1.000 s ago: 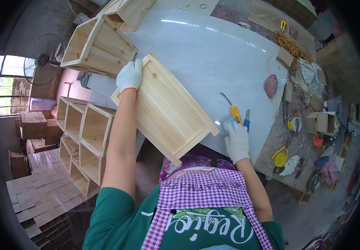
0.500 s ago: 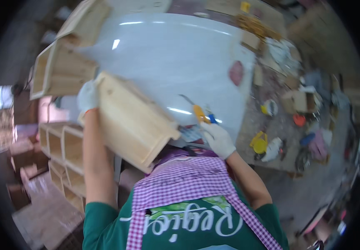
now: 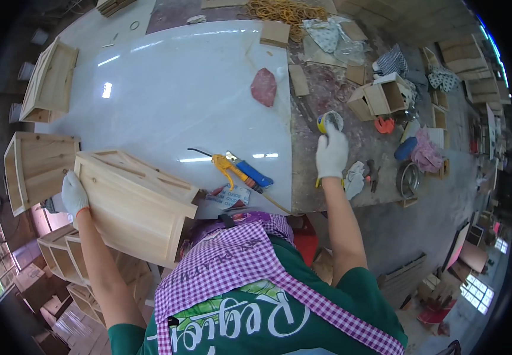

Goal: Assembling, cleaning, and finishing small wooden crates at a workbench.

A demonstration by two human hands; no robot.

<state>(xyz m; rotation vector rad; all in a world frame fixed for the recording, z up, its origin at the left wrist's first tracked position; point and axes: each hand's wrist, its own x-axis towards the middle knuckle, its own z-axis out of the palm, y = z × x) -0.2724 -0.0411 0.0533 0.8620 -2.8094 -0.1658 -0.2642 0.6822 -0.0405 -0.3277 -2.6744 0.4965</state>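
My left hand [image 3: 73,194], in a white glove, grips the far left corner of an open-topped wooden box [image 3: 134,201] that overhangs the near edge of the glossy white table [image 3: 173,83]. My right hand [image 3: 331,155], also gloved, reaches to the right over the worn brown bench and closes on a yellow and blue tape roll [image 3: 328,121]. A yellow and blue caulking gun [image 3: 238,173] lies on the table between my hands.
Two more wooden boxes [image 3: 34,168] [image 3: 50,80] sit at the table's left edge. A reddish rag [image 3: 263,86] lies on the white top. Small wooden boxes [image 3: 377,97], cloths and a metal bowl [image 3: 409,176] crowd the bench. Stacked box frames [image 3: 66,260] stand on the floor at left.
My right hand left the spot beside the caulking gun and moved right to the tape roll. The box under my left hand shifted left along the table edge.
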